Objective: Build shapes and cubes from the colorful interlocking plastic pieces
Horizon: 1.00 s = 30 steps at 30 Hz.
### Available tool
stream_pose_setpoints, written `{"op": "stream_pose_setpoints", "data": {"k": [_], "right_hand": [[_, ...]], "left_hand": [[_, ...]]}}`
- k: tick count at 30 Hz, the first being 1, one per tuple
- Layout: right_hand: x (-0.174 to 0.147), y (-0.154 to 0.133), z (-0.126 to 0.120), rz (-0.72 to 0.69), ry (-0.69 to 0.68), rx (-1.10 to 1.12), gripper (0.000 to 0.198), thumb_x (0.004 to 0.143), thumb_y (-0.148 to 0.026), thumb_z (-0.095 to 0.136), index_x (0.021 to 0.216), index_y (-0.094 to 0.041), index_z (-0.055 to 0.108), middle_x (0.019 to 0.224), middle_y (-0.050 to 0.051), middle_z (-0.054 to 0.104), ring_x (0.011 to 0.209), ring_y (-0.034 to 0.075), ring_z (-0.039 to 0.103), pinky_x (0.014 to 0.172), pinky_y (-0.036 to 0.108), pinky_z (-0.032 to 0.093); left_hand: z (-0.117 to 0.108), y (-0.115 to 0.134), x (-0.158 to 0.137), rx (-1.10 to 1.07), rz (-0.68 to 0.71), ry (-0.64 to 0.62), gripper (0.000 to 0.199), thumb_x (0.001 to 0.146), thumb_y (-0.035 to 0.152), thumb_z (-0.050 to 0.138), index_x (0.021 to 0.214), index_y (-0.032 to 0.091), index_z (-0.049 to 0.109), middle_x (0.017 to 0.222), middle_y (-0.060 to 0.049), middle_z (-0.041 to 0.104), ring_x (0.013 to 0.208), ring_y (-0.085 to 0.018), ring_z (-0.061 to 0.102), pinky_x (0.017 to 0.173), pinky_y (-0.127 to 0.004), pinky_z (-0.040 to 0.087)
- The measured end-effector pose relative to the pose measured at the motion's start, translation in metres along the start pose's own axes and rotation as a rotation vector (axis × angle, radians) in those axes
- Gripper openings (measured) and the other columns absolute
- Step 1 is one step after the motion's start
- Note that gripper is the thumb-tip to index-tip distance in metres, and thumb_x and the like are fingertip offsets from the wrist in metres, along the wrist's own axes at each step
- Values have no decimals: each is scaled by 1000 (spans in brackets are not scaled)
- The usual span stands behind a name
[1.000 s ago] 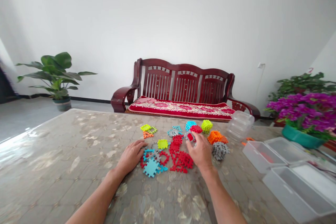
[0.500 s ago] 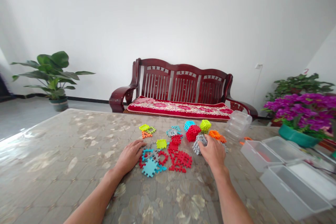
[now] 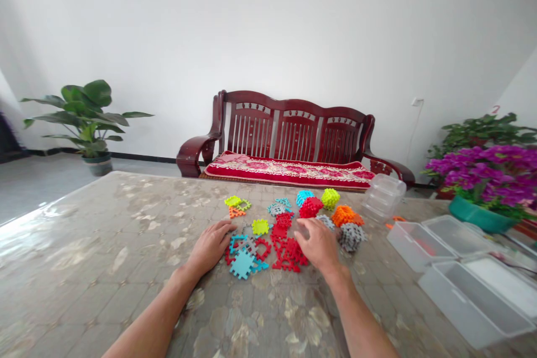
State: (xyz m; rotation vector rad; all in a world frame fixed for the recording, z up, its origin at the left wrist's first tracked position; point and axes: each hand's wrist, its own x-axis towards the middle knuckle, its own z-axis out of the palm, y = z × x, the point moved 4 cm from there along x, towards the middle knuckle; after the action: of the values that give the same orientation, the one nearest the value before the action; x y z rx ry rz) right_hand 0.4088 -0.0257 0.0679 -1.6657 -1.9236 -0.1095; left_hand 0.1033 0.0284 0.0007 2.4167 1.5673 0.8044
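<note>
My left hand lies flat on the table with its fingers stretched toward a pile of interlocking plastic tiles; a light blue square tile is on top of it. My right hand hovers beside the red tiles, thumb and fingers apart, holding nothing. Behind it sit built balls: a red one, a blue one and a yellow-green one. An orange built piece and a grey ball stand to its right. A yellow-green square tile lies between my hands.
At the right stand open clear plastic boxes, a stacked clear container and a teal pot of purple flowers. Yellow-green and orange tiles lie further back on the table. A wooden bench stands beyond.
My right hand has let go of the grey ball, which now rests farther right beside the orange piece. That hand has moved left to the red tiles. My left hand has stayed put.
</note>
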Motion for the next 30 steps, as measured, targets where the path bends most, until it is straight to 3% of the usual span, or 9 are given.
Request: {"op": "stream_pose_setpoints", "data": {"k": [6,9,16,20,24,30], "right_hand": [[-10,-11,25,0,-206,-60,50,78,-33,68,126,-18,64,121,12,68,114,30,60,99,42,43],[-14,-10,32,25,-247,-92,46,77,-31,69,122,-19,67,115,13,71,109,31,62,95,42,45],[-11,-15,51,-13,-86,214,31,85,-21,58,114,-20,69,115,8,70,109,22,64,99,34,47],[-5,-10,60,-33,19,174,35,86,-18,54,118,-18,67,124,10,66,119,23,58,107,38,42],[-1,-7,72,10,-35,48,36,90,-23,51,123,-19,66,136,14,59,130,26,50,111,42,37],[0,-7,81,109,-154,-47,43,95,-33,47,135,-21,58,139,13,57,131,28,48,111,43,35]], "left_hand": [[3,-2,0,-3,4,13,37,90,27,42,113,22,70,126,-8,67,117,-23,62,104,-40,47],[2,-2,0,1,-2,12,37,90,27,42,113,23,70,127,-7,67,118,-23,61,104,-40,47],[1,0,0,-8,-12,10,34,90,28,44,112,24,70,125,-6,68,117,-23,62,104,-39,47],[0,0,0,-17,3,9,34,90,27,44,112,24,70,125,-7,68,118,-23,62,105,-39,46],[0,0,-1,-15,2,15,34,90,26,44,112,23,70,125,-7,68,117,-23,62,104,-39,47],[1,-1,-1,-12,7,34,33,90,27,44,111,24,71,124,-7,68,117,-23,62,104,-38,47]]}}
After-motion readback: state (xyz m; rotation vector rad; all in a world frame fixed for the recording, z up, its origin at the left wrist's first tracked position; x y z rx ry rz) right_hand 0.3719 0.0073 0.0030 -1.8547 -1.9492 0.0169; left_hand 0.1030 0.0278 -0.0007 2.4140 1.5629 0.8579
